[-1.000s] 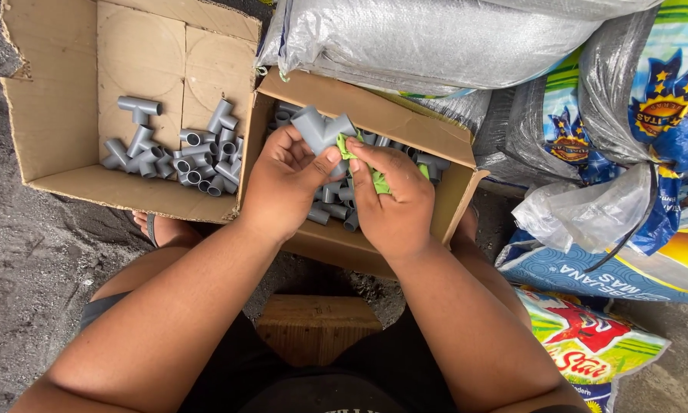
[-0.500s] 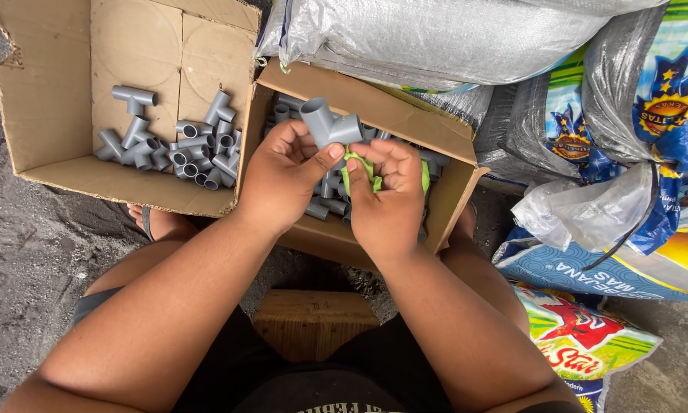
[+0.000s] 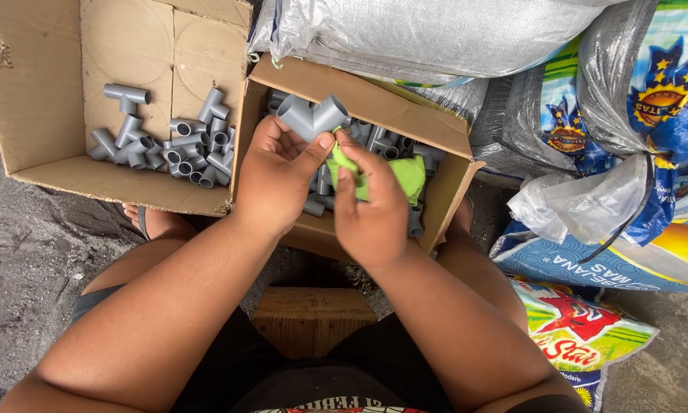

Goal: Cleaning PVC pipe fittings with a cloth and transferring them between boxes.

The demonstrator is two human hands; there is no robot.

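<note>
Ground (image 3: pixel 30 252), grey, gritty: two open cardboard boxes (image 3: pixel 45 115) of grey pipe tees (image 3: pixel 198 145), woven sacks (image 3: pixel 435 30), wooden stool (image 3: pixel 313 317).

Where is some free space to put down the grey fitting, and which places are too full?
The left box has bare cardboard floor behind and left of its pile of fittings. The right box is crowded with fittings, with the left hand, right hand and green cloth over it. Sacks fill the right side.

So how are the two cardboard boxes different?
The left box lies wide open with gray pipe tees clustered at one side and much bare bottom; the right box looks fuller, with tees covering what shows. The hands work over the right box, not the left. Both are brown cardboard holding gray tees.
</note>
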